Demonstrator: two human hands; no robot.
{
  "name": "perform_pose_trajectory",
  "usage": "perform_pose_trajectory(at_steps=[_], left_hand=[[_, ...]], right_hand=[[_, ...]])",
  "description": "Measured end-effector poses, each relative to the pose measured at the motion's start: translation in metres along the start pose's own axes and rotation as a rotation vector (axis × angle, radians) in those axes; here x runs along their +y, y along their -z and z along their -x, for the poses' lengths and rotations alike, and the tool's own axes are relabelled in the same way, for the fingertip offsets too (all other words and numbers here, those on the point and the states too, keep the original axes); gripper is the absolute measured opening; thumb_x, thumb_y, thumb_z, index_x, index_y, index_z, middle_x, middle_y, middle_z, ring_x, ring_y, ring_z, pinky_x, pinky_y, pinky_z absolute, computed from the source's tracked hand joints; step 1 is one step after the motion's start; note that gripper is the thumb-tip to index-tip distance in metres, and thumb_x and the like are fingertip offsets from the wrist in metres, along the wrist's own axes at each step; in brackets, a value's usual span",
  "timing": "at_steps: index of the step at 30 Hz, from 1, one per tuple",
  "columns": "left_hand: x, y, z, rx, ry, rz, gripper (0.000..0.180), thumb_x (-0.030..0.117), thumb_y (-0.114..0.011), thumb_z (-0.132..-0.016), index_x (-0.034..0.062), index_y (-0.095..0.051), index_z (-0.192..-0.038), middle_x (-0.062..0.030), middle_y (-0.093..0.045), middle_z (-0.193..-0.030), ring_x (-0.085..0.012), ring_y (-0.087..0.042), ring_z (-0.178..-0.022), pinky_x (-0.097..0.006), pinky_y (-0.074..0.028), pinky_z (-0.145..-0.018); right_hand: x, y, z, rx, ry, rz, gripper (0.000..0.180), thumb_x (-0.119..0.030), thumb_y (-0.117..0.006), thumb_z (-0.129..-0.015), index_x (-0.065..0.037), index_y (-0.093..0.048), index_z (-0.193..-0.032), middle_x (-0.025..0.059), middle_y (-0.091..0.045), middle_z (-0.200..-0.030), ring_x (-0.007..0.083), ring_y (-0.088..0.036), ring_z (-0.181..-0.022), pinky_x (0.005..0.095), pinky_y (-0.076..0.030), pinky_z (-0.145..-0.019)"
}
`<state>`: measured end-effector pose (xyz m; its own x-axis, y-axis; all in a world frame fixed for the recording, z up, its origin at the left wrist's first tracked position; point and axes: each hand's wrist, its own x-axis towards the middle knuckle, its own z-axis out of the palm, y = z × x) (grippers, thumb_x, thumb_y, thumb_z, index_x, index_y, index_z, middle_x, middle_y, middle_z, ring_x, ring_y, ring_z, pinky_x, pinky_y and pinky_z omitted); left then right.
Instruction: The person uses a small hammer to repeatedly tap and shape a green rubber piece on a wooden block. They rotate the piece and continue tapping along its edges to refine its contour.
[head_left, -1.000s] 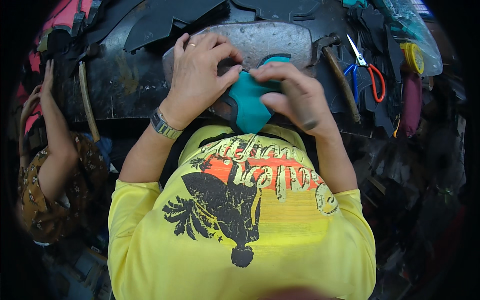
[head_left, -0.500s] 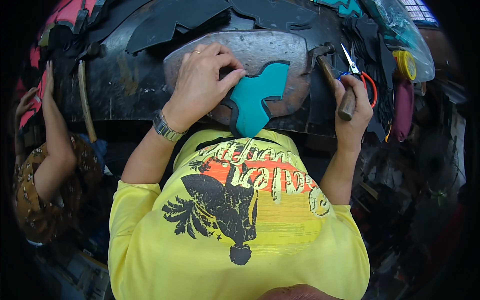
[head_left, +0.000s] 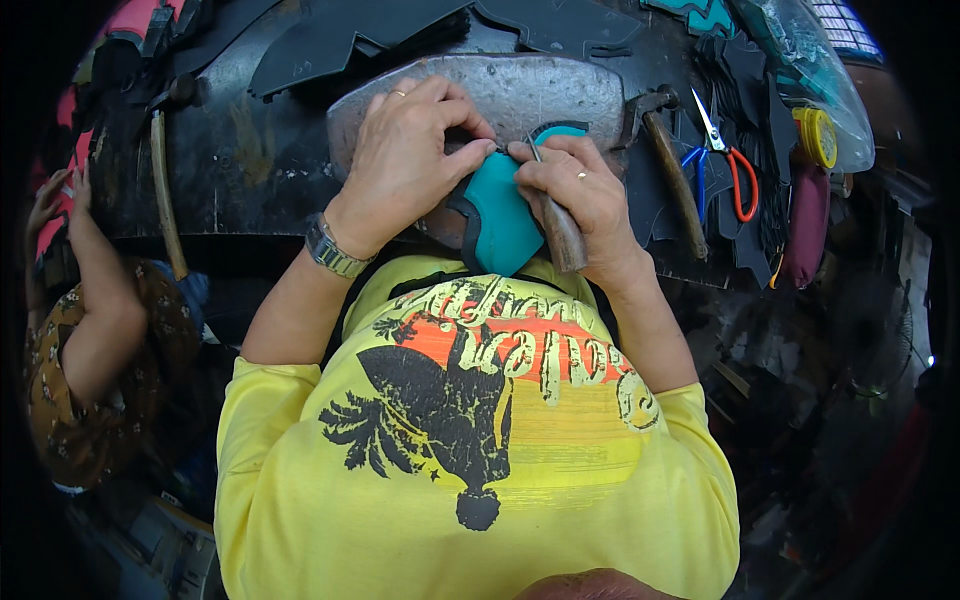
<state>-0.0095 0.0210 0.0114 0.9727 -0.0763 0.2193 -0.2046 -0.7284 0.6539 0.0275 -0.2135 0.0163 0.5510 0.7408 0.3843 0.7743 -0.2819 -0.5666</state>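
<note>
Clearly both hands were busy on one teal cut piece [head_left: 500,215], edged in black, which lay on the grey stone slab [head_left: 520,90] at the near edge of the bench [head_left: 230,170], its lower end hanging off toward the person's yellow shirt [head_left: 470,450]. The left hand [head_left: 405,165] was curled over the piece's upper left edge, thumb and fingertips pinched onto the rim and pressing it down. The right hand [head_left: 580,195] was closed around a wooden-handled tool [head_left: 555,225], whose thin metal tip met the piece just beside the left fingertips; what kind of tip it was could not be told.

Just to the right of the right hand a hammer [head_left: 672,170] lay on the bench, and beyond it a pair of scissors [head_left: 725,165] with one blue and one orange loop. Dark cut sheets [head_left: 380,30] were stacked beyond the slab.

The risk, as I judged it, lay in how close the tip sat to the pinching fingers: a slip off the edge could jab them or score the teal face. With so much of the piece overhanging, a loosened pinch could also let it shift under the tool.
</note>
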Motion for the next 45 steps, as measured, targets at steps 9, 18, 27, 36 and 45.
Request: perform_pose_trajectory(at_steps=[9, 18, 27, 36, 45], left_hand=[[0.000, 0.002, -0.003, -0.057, -0.010, 0.010, 0.015, 0.025, -0.081, -0.083, 0.0120, -0.080, -0.091, -0.0044, -0.068, -0.104, -0.0281, -0.062, -0.103, -0.043, -0.046, -0.092], [0.013, 0.009, 0.003, -0.095, 0.060, 0.089, 0.022, 0.021, -0.084, -0.086, 0.0041, -0.078, -0.099, -0.0074, -0.072, -0.094, -0.0221, -0.069, -0.089, -0.036, -0.053, -0.082], [0.028, 0.028, -0.006, -0.015, 0.154, 0.620, 0.017, 0.018, -0.083, -0.091, 0.0032, -0.080, -0.099, -0.0063, -0.075, -0.084, -0.0121, -0.069, -0.075, -0.027, -0.054, -0.069], [0.026, 0.037, -0.025, 0.387, -0.625, -0.387, 0.010, 0.016, -0.078, -0.079, 0.0137, -0.071, -0.086, -0.0003, -0.067, -0.091, -0.0171, -0.066, -0.087, -0.035, -0.046, -0.090], [-0.001, 0.000, 0.008, 0.008, -0.383, -0.048, 0.016, 0.016, -0.079, -0.084, 0.0044, -0.071, -0.092, -0.0093, -0.067, -0.110, -0.0290, -0.064, -0.106, -0.043, -0.046, -0.104]], right_hand=[[-0.015, 0.006, 0.002, -0.106, 0.061, 0.164, 0.026, -0.010, -0.070, -0.082, -0.003, -0.064, -0.106, 0.0187, -0.071, -0.123, 0.0404, -0.067, -0.115, 0.0484, -0.056, -0.098], [-0.001, 0.069, 0.032, 0.292, -0.629, -0.169, 0.029, -0.013, -0.079, -0.096, -0.001, -0.069, -0.120, 0.0056, -0.074, -0.092, 0.0114, -0.069, -0.081, 0.0263, -0.055, -0.075], [0.016, 0.097, 0.049, 0.137, -0.856, 0.677, 0.036, -0.034, -0.082, -0.092, -0.006, -0.069, -0.109, 0.0169, -0.073, -0.091, 0.0387, -0.072, -0.086, 0.0463, -0.054, -0.077], [0.041, 0.083, 0.066, 0.172, -0.716, 0.544, 0.033, -0.021, -0.085, -0.089, -0.008, -0.069, -0.115, 0.0128, -0.070, -0.088, 0.0296, -0.070, -0.081, 0.0391, -0.054, -0.077], [-0.011, 0.080, 0.044, 0.549, -0.613, -0.224, 0.052, -0.009, -0.072, -0.100, -0.007, -0.056, -0.149, 0.0008, -0.062, -0.079, 0.0030, -0.050, -0.060, 0.0189, -0.035, -0.051]])
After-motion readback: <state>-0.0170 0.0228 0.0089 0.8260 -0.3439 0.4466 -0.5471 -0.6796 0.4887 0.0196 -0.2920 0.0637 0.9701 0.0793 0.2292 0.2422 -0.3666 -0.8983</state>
